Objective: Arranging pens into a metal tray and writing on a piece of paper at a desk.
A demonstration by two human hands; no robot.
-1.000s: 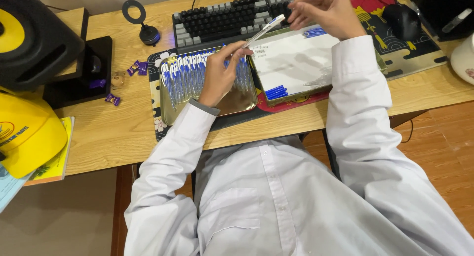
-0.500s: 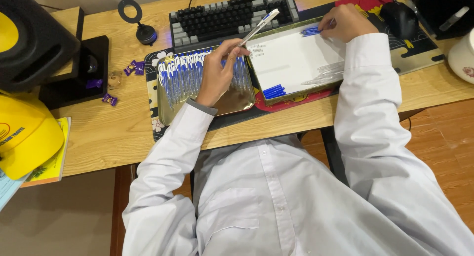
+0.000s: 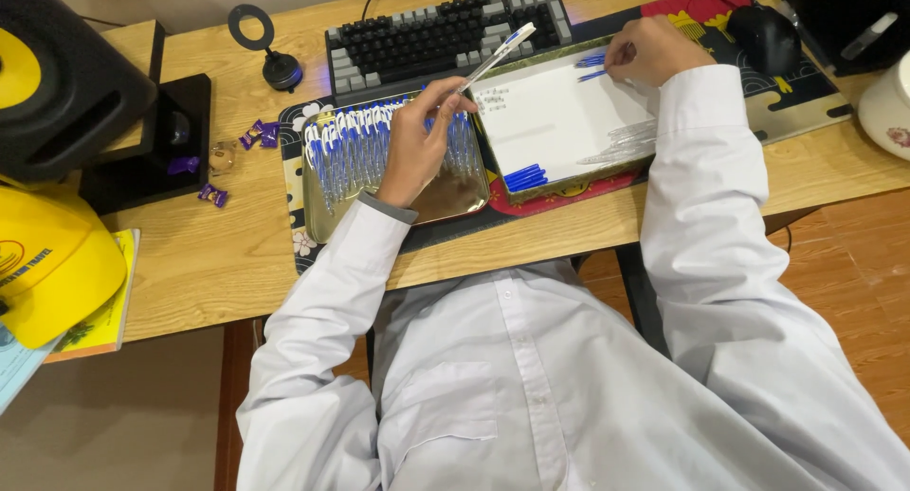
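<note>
While the left hand (image 3: 415, 148) pinches a clear pen (image 3: 495, 57) above the metal tray (image 3: 322, 227) full of blue pens (image 3: 353, 148), the right hand (image 3: 652, 51) is curled at the far corner of the white tray (image 3: 555, 119), fingers touching small blue caps (image 3: 590, 66) there.

Single head cam, looked steeply down over the wearer's own chest at the desk (image 3: 237, 254); keyboard (image 3: 436, 36) sat far, shirt near. Close range, no second view.
</note>
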